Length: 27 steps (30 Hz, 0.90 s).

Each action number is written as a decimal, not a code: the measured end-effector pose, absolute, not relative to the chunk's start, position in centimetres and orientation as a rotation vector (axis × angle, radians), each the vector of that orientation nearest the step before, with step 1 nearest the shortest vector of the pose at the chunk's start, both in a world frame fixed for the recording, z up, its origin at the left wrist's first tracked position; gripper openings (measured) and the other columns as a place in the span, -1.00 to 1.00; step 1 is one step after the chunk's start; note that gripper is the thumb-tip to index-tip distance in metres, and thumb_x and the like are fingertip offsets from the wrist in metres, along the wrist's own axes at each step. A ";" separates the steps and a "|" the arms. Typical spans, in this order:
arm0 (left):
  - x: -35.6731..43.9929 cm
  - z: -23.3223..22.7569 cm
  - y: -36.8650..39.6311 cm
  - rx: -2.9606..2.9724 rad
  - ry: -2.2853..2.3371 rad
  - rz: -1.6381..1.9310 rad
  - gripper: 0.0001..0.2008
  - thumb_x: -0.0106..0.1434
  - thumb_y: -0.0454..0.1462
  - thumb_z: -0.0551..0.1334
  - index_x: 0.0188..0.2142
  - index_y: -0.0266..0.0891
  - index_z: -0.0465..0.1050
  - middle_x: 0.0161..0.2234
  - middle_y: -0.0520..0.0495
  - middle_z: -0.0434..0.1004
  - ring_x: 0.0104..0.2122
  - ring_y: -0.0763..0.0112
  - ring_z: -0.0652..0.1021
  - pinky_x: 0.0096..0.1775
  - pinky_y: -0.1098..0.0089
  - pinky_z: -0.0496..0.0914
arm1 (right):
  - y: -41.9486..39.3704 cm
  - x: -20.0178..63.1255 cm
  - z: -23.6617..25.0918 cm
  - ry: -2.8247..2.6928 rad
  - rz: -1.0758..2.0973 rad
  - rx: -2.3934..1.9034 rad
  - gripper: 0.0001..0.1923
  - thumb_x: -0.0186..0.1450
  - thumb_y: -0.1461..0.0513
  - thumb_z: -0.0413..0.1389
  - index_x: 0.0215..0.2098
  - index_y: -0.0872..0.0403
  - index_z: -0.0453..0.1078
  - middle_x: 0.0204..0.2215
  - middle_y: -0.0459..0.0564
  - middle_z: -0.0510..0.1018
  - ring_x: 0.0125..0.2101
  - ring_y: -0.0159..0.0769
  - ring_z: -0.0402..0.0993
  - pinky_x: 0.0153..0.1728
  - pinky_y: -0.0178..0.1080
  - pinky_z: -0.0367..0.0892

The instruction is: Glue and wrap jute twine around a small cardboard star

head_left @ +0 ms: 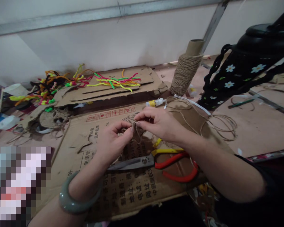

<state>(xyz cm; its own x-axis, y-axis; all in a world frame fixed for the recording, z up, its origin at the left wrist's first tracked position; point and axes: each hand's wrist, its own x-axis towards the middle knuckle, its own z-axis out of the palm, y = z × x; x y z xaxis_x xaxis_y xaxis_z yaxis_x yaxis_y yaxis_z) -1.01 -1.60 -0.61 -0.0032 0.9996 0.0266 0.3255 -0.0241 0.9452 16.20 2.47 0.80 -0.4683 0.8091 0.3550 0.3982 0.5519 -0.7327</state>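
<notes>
Head view: thin brown twine (135, 127), coiled, pinched.

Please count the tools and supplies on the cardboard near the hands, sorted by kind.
Scissors: 1
Glue bottle: 1
Twine spool: 1
Coiled twine piece held by left hand and right hand: 1
Total: 4

A jade-green bangle (78, 197) circles the left wrist. Both forearms are bare, with a black sleeve (269, 176) showing at the right arm's upper end
</notes>
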 end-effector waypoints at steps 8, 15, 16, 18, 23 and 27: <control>-0.8 -0.2 -1.8 1.530 1.413 1.021 -0.82 0.09 -0.15 0.27 -0.42 -0.21 0.53 -0.49 0.00 0.52 -0.52 0.46 0.43 -0.50 0.48 0.27 | 2.2 16.2 1.5 -2.061 0.864 -1.041 -0.88 0.12 0.37 0.08 -0.41 0.16 0.47 -0.54 -0.13 0.50 -0.49 -0.49 0.37 -0.43 -0.39 0.20; -0.8 0.1 -1.8 1.518 1.399 0.992 -0.86 0.07 -0.21 0.27 -0.41 -0.22 0.55 -0.48 -0.02 0.55 -0.47 0.40 0.47 -0.43 0.45 0.32 | 2.2 16.4 1.5 -2.098 0.830 -1.044 -0.87 0.10 0.37 0.08 -0.43 0.14 0.47 -0.56 -0.14 0.50 -0.52 -0.51 0.34 -0.47 -0.40 0.17; -0.9 0.1 -1.7 1.516 1.392 0.987 -0.86 0.07 -0.21 0.27 -0.41 -0.21 0.55 -0.48 -0.02 0.55 -0.46 0.40 0.47 -0.41 0.44 0.33 | 2.2 16.4 1.5 -2.109 0.823 -1.043 -0.87 0.11 0.37 0.08 -0.43 0.14 0.48 -0.55 -0.14 0.50 -0.52 -0.51 0.34 -0.46 -0.40 0.17; -0.9 0.1 -1.6 1.508 1.371 0.959 -0.87 0.08 -0.21 0.26 -0.43 -0.21 0.55 -0.47 -0.01 0.55 -0.45 0.41 0.47 -0.38 0.44 0.33 | 2.2 16.4 1.4 -2.136 0.826 -1.040 -0.86 0.11 0.36 0.07 -0.43 0.13 0.48 -0.53 -0.14 0.52 -0.50 -0.50 0.35 -0.46 -0.39 0.17; -0.8 0.2 -1.5 1.465 1.350 0.852 -0.88 0.04 -0.22 0.28 -0.47 -0.24 0.51 -0.54 0.01 0.48 -0.55 0.49 0.41 -0.48 0.48 0.29 | 2.2 16.3 1.2 -2.214 0.808 -1.021 -0.86 0.13 0.33 0.09 -0.39 0.10 0.50 -0.49 -0.12 0.54 -0.46 -0.47 0.37 -0.43 -0.37 0.18; -0.7 0.2 -1.5 1.466 1.356 0.806 -0.92 0.00 -0.27 0.26 -0.53 -0.25 0.46 -0.58 0.03 0.44 -0.58 0.50 0.38 -0.52 0.49 0.25 | 2.1 16.3 1.0 -2.250 0.778 -0.979 -0.86 0.16 0.30 0.10 -0.35 0.08 0.51 -0.45 -0.11 0.55 -0.41 -0.44 0.39 -0.38 -0.35 0.19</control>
<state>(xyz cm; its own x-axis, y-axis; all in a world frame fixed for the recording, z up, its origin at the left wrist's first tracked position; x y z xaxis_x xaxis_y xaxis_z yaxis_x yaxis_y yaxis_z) -0.72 -1.52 0.19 0.1686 0.9770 -0.1307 0.3522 0.0641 0.9337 16.28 2.12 1.01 -0.5768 0.7752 0.2576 0.4505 0.5650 -0.6913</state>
